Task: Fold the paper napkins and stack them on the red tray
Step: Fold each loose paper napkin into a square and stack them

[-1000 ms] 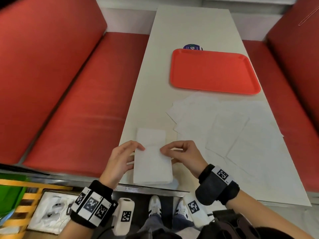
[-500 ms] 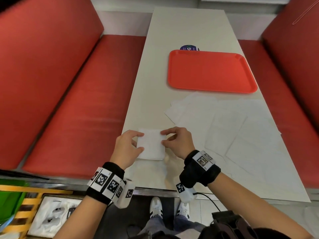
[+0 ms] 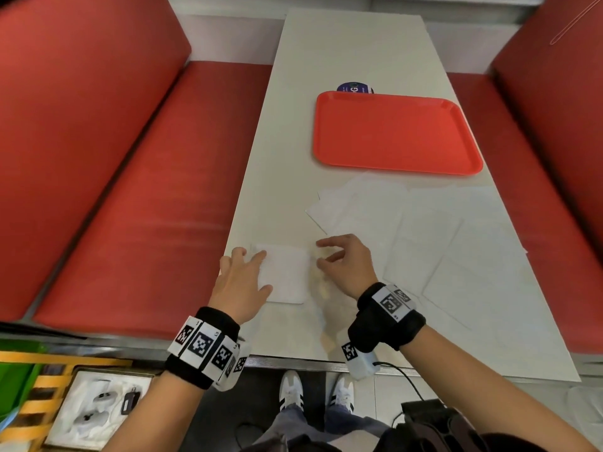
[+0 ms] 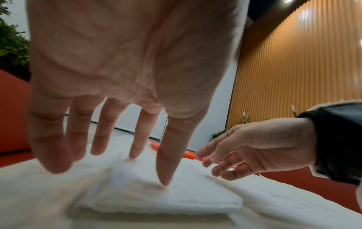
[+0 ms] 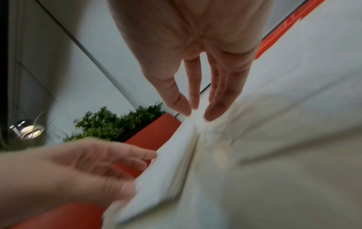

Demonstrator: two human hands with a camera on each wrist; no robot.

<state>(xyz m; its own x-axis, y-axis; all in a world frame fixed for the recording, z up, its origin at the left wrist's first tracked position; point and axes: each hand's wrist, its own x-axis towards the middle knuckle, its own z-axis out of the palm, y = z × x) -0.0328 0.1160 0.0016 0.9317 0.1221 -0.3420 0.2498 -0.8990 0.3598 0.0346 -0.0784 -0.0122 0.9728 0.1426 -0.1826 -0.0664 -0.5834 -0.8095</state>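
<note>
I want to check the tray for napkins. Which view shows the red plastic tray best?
The head view: the whole red plastic tray shows, with nothing on it. The left wrist view catches only a sliver behind the fingers; the right wrist view shows none that I can tell.

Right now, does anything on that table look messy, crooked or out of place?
Only mildly. The unfolded napkins lie in a loose, overlapping spread at mixed angles below the red tray, which holds none yet. A dark round sticker peeks from under the tray's far rim. The folded napkin under the left hand looks square and tidy.
</note>
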